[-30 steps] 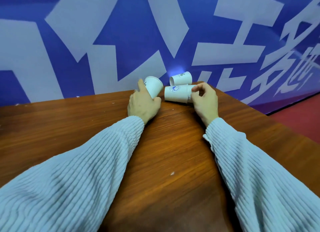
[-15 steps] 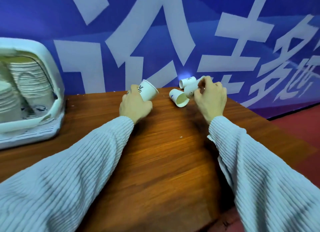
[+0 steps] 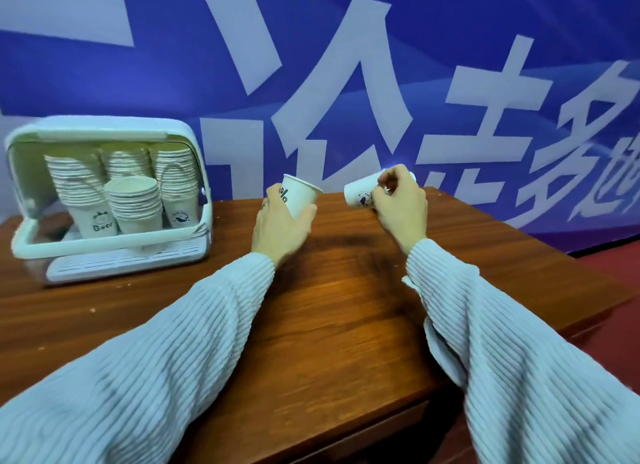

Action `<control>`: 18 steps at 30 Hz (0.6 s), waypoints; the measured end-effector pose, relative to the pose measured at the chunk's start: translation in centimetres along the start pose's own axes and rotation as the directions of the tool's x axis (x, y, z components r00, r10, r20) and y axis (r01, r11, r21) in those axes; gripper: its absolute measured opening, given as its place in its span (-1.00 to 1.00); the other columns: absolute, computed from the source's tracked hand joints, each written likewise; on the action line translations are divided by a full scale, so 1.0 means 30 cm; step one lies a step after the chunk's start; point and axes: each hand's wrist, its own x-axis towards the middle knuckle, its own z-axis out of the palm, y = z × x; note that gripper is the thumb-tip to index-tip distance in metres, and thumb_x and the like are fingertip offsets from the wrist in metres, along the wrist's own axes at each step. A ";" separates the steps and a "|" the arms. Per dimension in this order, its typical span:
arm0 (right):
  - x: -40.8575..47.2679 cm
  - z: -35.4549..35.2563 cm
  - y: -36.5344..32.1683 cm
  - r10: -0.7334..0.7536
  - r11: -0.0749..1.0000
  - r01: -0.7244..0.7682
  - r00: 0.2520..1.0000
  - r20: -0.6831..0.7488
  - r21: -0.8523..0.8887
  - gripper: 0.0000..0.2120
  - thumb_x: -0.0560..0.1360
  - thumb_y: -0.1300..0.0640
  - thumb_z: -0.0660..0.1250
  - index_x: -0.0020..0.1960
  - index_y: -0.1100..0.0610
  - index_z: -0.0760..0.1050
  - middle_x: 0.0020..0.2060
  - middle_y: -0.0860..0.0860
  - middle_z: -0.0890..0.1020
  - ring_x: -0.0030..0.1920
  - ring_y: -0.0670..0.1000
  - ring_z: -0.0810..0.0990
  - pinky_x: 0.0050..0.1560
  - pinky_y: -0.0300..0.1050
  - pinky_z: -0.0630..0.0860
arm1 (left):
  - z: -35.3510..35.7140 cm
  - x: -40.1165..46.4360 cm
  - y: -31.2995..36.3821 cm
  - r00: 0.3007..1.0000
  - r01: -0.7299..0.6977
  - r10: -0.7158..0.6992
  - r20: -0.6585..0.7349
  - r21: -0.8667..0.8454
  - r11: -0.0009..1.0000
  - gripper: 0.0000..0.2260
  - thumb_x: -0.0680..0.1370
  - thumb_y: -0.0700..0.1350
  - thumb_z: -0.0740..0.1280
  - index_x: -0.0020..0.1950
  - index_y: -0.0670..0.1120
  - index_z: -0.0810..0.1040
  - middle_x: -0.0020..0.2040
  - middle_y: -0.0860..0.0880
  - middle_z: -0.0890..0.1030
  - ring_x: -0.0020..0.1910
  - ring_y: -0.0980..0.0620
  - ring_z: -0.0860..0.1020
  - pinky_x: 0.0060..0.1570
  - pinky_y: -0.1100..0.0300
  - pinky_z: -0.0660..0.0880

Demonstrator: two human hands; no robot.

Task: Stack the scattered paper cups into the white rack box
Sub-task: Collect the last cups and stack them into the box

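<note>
L hand grip wrapped round one paper cup, mouth up and tilted toward the wall. R hand grip pinches a second cup, lying sideways, base end pointing toward the rack box; may be >1 cup nested there, can't tell. Both cups are held off the table, well to the R of the rack box.

Risks (judgement):
- R grip is fingertip only on thin paper; a squeeze could dent the wall, a slack pinch could drop the cup, and it would roll on the bare wood.
- Rack box looks nearly full: three tall stacks at back, a shorter stack in front. Pushing a cup onto a tall stack could hit the top of the box or tip the stack.
- Cup prints differ, so sizes may differ too; a poor nest could jam.

Room/edges: open wood between hands and rack box, nothing in the path. Table edge is near the R hand, wall banner just behind both cups. Box opening faces the person.
</note>
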 end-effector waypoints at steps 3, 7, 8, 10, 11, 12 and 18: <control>-0.036 0.059 -0.081 -0.029 0.997 0.027 0.999 0.021 0.068 -0.88 0.49 0.17 0.32 -0.03 -0.04 0.48 -0.17 -0.17 0.59 0.02 0.07 0.61 0.11 0.12 0.57 | -0.090 -0.008 -0.028 0.998 0.005 -0.004 -0.060 0.015 1.000 -0.37 0.52 0.21 0.37 0.47 0.01 0.20 0.26 -0.04 0.52 0.14 -0.08 0.56 0.08 0.03 0.51; -0.071 0.161 -0.193 -0.088 0.986 0.074 0.992 0.091 0.147 -0.89 0.50 0.18 0.33 -0.02 0.00 0.50 -0.07 -0.05 0.68 0.00 0.06 0.65 -0.04 -0.06 0.58 | -0.249 -0.006 -0.068 0.980 -0.012 0.017 -0.197 0.025 1.000 -0.33 0.44 0.21 0.43 0.40 -0.08 0.29 0.27 -0.10 0.52 0.21 -0.14 0.53 0.19 -0.08 0.49; -0.080 0.187 -0.226 -0.110 0.983 0.094 0.989 0.101 0.156 -0.89 0.52 0.18 0.34 -0.01 0.00 0.50 -0.05 -0.03 0.68 0.01 0.05 0.65 -0.11 -0.18 0.54 | -0.291 -0.006 -0.081 0.974 -0.011 0.016 -0.225 0.021 1.000 -0.32 0.43 0.20 0.45 0.40 -0.09 0.31 0.27 -0.11 0.53 0.21 -0.14 0.54 0.21 -0.10 0.49; -0.100 0.239 -0.298 -0.146 0.973 0.122 0.983 0.114 0.196 -0.89 0.55 0.18 0.33 0.04 0.01 0.49 0.00 -0.02 0.68 0.04 0.03 0.66 -0.16 -0.26 0.49 | -0.376 -0.011 -0.108 0.957 0.002 0.003 -0.290 0.015 1.000 -0.33 0.42 0.20 0.47 0.38 -0.09 0.32 0.24 -0.10 0.56 0.18 -0.12 0.56 0.19 -0.08 0.51; -0.108 0.268 -0.333 -0.159 0.965 0.126 0.979 0.130 0.232 -0.88 0.57 0.18 0.33 0.08 0.01 0.48 0.04 -0.01 0.68 0.07 0.03 0.66 -0.14 -0.24 0.53 | -0.419 -0.015 -0.121 0.943 0.005 0.003 -0.332 0.023 1.000 -0.33 0.41 0.22 0.46 0.37 -0.07 0.33 0.23 -0.10 0.58 0.17 -0.12 0.56 0.18 -0.08 0.52; -0.118 0.300 -0.372 -0.174 0.956 0.129 0.973 0.153 0.264 -0.85 0.59 0.17 0.33 0.12 0.01 0.46 0.08 0.01 0.68 0.10 0.04 0.66 -0.13 -0.21 0.57 | -0.462 -0.017 -0.138 0.926 0.007 0.008 -0.378 0.037 0.999 -0.33 0.41 0.23 0.44 0.37 -0.06 0.32 0.23 -0.09 0.58 0.17 -0.12 0.56 0.17 -0.08 0.52; -0.155 0.490 -0.612 -0.323 0.908 0.234 0.919 0.225 0.348 -0.84 0.58 0.05 0.36 0.15 -0.09 0.49 0.07 -0.07 0.71 0.10 0.04 0.68 0.07 0.18 0.65 | -0.715 -0.021 -0.227 0.794 -0.003 -0.005 -0.607 -0.012 1.000 -0.38 0.47 0.13 0.46 0.42 -0.08 0.31 0.29 -0.07 0.53 0.23 -0.06 0.51 0.15 0.11 0.38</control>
